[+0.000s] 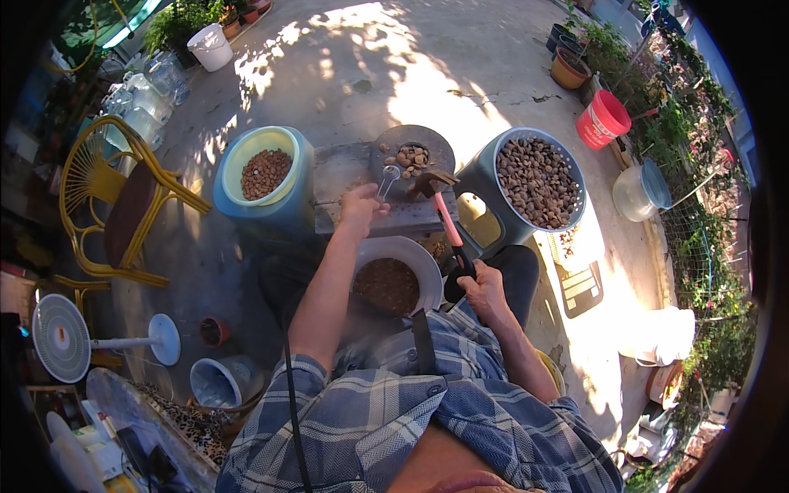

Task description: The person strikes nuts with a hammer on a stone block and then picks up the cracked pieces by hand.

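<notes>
My left hand (pixel 362 208) is over the worn wooden bench (pixel 336 163), with a small looped wire tool (pixel 388 177) between its fingers. What the wire loop encloses is too small to tell. My right hand (pixel 486 288) grips the black handle end of a claw hammer (pixel 449 223) with a pink shaft. The hammer's head is beside a round dark block (pixel 394 137), apparently stone, at its near right side. Several brown nuts or fruit stones (pixel 412 158) lie on the block. Between my knees, a pale basin (pixel 433 271) holds dark brown fragments (pixel 387 285).
At left, a pale yellow bowl (pixel 290 138) of brown kernels (pixel 266 174) rests on a blue stool (pixel 225 197). At right, a perforated colander (pixel 578 179) full of fruit stones or nuts (pixel 536 182) sits on a grey-blue stool (pixel 459 185). A yellow cane chair (pixel 92 185) stands further left.
</notes>
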{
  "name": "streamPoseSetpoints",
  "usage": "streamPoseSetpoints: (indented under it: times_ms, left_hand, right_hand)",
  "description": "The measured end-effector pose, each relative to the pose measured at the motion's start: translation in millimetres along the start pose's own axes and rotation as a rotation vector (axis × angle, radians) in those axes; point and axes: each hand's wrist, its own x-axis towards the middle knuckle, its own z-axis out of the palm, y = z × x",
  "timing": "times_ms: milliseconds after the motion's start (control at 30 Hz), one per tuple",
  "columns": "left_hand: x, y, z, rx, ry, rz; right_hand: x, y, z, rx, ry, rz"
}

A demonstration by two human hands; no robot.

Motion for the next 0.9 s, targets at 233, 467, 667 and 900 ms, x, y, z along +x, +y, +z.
streamPoseSetpoints:
  times_ms: [233, 467, 667, 900]
  left_hand:
    - [-3.1, 2.5, -1.1, 0.088, 0.032, -0.019]
    - [4.4, -3.0, -1.9, 0.124, -0.007, 0.054]
    - [11.7, -11.1, -2.5, 0.098, -0.015, 0.113]
    - [16.4, -16.5, -3.1, 0.212, 0.021, 0.167]
  right_hand:
    - [-0.6, 2.2, -1.2, -0.017, -0.007, 0.012]
    - [0.7, 8.8, -2.5, -0.015, -0.025, 0.016]
    - [2.0, 19.4, -2.1, -0.042, -0.028, 0.021]
    - [-1.3, 9.0, -0.2, -0.044, 0.005, -0.013]
